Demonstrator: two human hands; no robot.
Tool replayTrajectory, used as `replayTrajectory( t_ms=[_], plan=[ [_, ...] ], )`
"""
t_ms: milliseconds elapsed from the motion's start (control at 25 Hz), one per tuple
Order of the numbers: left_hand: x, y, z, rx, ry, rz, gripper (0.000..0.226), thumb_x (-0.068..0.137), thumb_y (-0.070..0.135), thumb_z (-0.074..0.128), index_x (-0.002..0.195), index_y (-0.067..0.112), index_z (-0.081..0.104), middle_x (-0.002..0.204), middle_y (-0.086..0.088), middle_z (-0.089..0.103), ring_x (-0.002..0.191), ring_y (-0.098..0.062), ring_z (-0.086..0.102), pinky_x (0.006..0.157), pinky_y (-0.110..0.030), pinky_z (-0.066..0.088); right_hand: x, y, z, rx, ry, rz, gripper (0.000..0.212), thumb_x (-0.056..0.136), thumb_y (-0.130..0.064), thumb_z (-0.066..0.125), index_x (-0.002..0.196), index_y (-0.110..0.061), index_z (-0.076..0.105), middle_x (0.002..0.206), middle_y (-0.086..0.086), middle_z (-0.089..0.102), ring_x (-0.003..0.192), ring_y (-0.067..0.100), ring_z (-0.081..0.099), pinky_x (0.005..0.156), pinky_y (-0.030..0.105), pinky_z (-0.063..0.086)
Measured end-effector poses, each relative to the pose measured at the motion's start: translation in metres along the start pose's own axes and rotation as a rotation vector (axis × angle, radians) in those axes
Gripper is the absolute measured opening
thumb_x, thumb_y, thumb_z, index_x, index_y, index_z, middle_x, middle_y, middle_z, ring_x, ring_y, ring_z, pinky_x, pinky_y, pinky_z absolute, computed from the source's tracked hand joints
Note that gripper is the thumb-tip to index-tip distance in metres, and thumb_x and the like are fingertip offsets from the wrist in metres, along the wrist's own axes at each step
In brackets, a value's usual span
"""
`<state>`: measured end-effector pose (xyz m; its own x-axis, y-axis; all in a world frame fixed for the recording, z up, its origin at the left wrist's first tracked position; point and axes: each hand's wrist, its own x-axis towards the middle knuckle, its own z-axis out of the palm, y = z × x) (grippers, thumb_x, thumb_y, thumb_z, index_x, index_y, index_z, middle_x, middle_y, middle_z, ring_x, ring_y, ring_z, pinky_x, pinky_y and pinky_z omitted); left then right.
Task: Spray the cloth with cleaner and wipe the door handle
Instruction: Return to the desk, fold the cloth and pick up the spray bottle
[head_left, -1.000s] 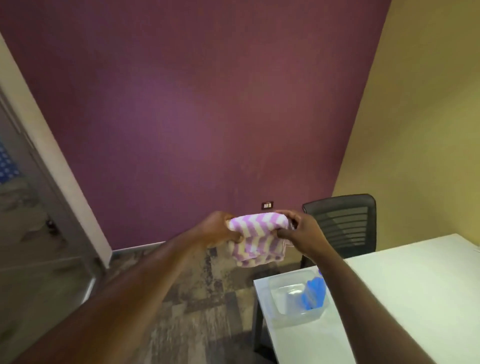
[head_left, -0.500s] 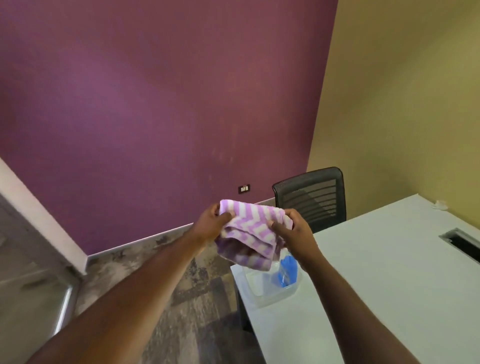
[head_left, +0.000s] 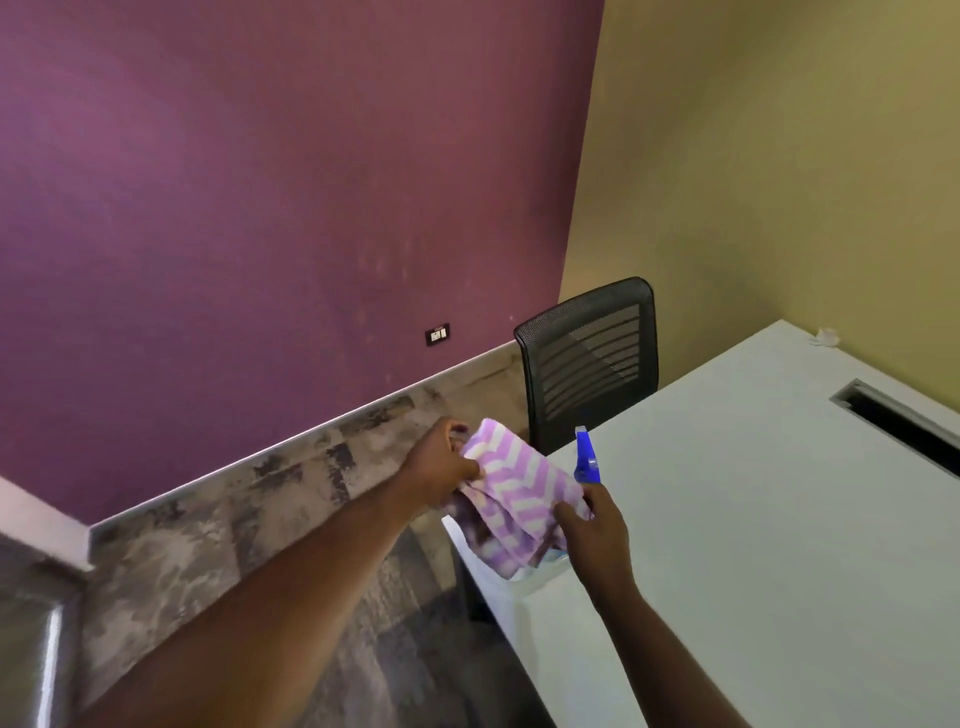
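Two bare forearms reach in from the bottom edge. The left hand (head_left: 441, 467) pinches the upper left edge of the cloth (head_left: 511, 493) between thumb and fingers. The cloth is purple and white in a zigzag stripe and hangs bunched in the air over the near left corner of the table (head_left: 753, 519). The right hand (head_left: 595, 530) grasps the cloth's right edge, thumb lying on the fabric and the other fingers curled behind it. The blue trigger head of the spray bottle (head_left: 586, 460) stands up just behind those fingers. The bottle's body is hidden, so any label on it cannot be seen, and I cannot tell whether the right hand also holds it. Under the cloth, the rim of a clear tub (head_left: 535, 574) shows on the table.

Further along the white table, a long dark cable slot (head_left: 904, 421) is set into the top, and a small white object (head_left: 823, 338) lies at the far corner. A black mesh-backed chair (head_left: 587, 358) stands at the table's far end. The mottled grey carpet floor (head_left: 260, 519) runs to a pale skirting (head_left: 291, 441). Above it, a dark socket plate (head_left: 438, 335) sits low on the purple wall (head_left: 260, 182), too small to read. A yellow wall (head_left: 779, 156) meets it in the corner. A white door frame (head_left: 36, 512) shows at the left edge.
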<state>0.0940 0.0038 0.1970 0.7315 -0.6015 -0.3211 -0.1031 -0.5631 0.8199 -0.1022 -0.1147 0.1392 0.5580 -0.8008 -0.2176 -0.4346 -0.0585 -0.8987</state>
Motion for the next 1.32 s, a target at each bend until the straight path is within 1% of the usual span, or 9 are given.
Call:
replayTrajectory(
  t_ms=[240,400,640,760,840,960,1120,1240,1320],
  plan=[
    [0.052,-0.053,0.054,0.160,0.056,0.054,0.035,0.077,0.002,0.086,0.102,0.017,0.066,0.098,0.000,0.066,0.095,-0.018,0.062,0.071,-0.025,0.042,0.010,0.045,0.023,-0.180,0.077,0.111,0.039,0.099,-0.041,0.065,0.126,-0.016,0.054,0.108,0.001,0.070,0.094,0.023,0.068,0.087,0.036,0.056],
    [0.078,-0.080,0.084,0.182,0.024,0.041,0.027,0.084,0.009,0.085,0.108,0.011,0.074,0.096,-0.001,0.071,0.090,-0.017,0.063,0.074,-0.024,0.040,0.030,0.067,0.031,-0.255,0.067,0.148,0.027,0.100,-0.041,0.063,0.115,-0.021,0.053,0.106,0.004,0.074,0.073,0.007,0.060,0.068,0.020,0.046],
    [0.099,-0.110,0.110,0.286,0.009,0.058,0.027,0.089,0.010,0.080,0.116,0.010,0.077,0.114,-0.011,0.073,0.100,-0.026,0.069,0.080,-0.024,0.043,0.035,0.091,0.039,-0.560,0.045,0.064,0.046,0.098,-0.044,0.064,0.136,-0.018,0.060,0.132,0.005,0.065,0.117,0.025,0.065,0.096,0.036,0.055],
    [0.099,-0.118,0.117,0.316,0.009,0.081,0.026,0.091,0.011,0.078,0.117,0.012,0.075,0.119,-0.009,0.068,0.103,-0.026,0.067,0.081,-0.024,0.042,0.032,0.097,0.052,-0.640,0.035,-0.219,0.037,0.097,-0.033,0.069,0.128,-0.011,0.070,0.125,0.013,0.071,0.110,0.034,0.071,0.093,0.044,0.060],
    [0.097,-0.121,0.119,0.388,-0.015,0.137,0.027,0.094,0.013,0.075,0.121,0.014,0.071,0.126,-0.006,0.065,0.110,-0.025,0.066,0.087,-0.027,0.047,0.039,0.095,0.063,-0.616,-0.097,-0.251,0.039,0.101,-0.034,0.063,0.133,-0.013,0.069,0.134,0.011,0.069,0.121,0.029,0.068,0.102,0.035,0.053],
    [0.091,-0.120,0.119,0.753,0.021,0.366,0.031,0.092,0.015,0.075,0.122,0.017,0.066,0.125,-0.003,0.059,0.116,-0.025,0.058,0.096,-0.036,0.047,0.048,0.097,0.076,-0.739,-0.361,-0.221,0.050,0.109,-0.040,0.048,0.156,-0.022,0.047,0.164,0.001,0.043,0.150,0.019,0.042,0.122,0.027,0.030],
    [0.087,-0.122,0.118,1.011,-0.058,0.646,0.024,0.075,-0.003,0.070,0.095,0.011,0.069,0.092,-0.010,0.066,0.083,-0.031,0.067,0.064,-0.038,0.054,0.059,0.102,0.080,-0.978,-0.485,-0.232,0.052,0.107,-0.043,0.050,0.154,-0.021,0.048,0.159,0.005,0.051,0.144,0.024,0.049,0.122,0.033,0.034],
    [0.092,-0.124,0.121,1.158,-0.197,0.676,0.016,0.066,0.007,0.082,0.077,0.013,0.072,0.080,-0.007,0.070,0.074,-0.027,0.072,0.059,-0.032,0.055,0.067,0.106,0.081,-1.010,-0.511,-0.144,0.050,0.106,-0.043,0.054,0.150,-0.020,0.051,0.153,0.004,0.056,0.138,0.023,0.055,0.119,0.033,0.040],
    [0.098,-0.126,0.129,1.268,-0.352,0.562,0.010,0.086,0.015,0.072,0.096,0.013,0.074,0.101,-0.007,0.073,0.094,-0.027,0.073,0.075,-0.034,0.056,0.069,0.106,0.081,-0.983,-0.444,-0.210,0.058,0.105,-0.040,0.057,0.158,-0.021,0.041,0.164,0.005,0.044,0.148,0.025,0.045,0.122,0.035,0.035]
  ],
)
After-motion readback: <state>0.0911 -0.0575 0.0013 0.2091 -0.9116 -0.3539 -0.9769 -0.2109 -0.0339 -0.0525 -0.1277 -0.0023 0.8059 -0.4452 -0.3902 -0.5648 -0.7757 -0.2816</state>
